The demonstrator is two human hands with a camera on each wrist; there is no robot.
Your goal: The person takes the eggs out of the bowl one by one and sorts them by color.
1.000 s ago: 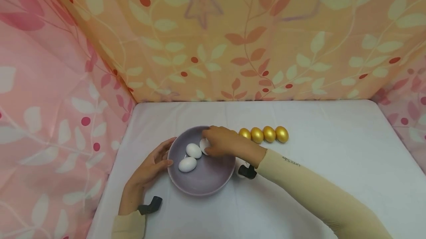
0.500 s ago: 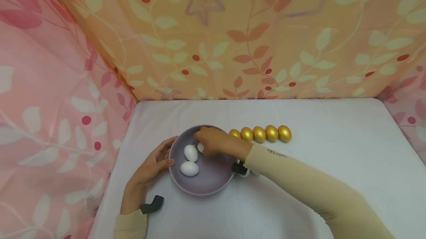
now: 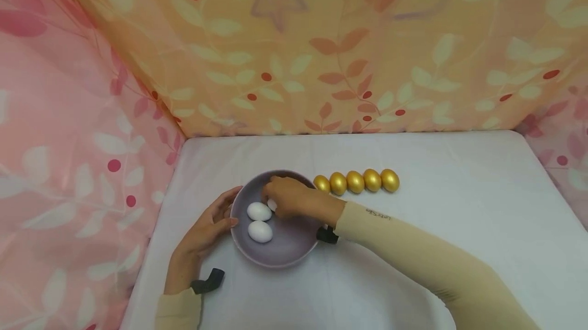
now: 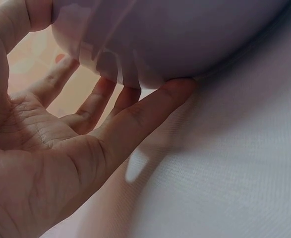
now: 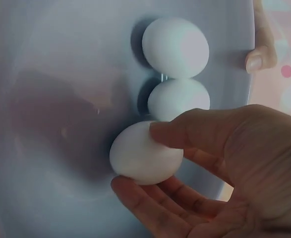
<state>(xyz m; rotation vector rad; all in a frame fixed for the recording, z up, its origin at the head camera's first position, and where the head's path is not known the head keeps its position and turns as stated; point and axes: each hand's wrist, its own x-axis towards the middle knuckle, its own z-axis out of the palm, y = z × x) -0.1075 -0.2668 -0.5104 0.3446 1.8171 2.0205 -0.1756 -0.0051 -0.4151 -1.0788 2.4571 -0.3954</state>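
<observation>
- The right hand (image 5: 224, 168) is pinching a white egg (image 5: 143, 154) between thumb and fingers, low in the frame's centre.
- Two more white eggs (image 5: 177, 74) are lying above it in the lilac bowl (image 5: 51, 99).
- A thumb tip (image 5: 258, 59) is resting on the bowl's rim, upper right.

bowl (image 3: 280, 248): smooth glazed ceramic look, soft sheen. white eggs (image 5: 175, 47): matt, chalky shell. gold eggs (image 3: 355, 181): shiny metallic finish. table cover (image 4: 234, 173): fine-woven white cloth. backdrop (image 3: 321, 54): printed fabric, matt.
</observation>
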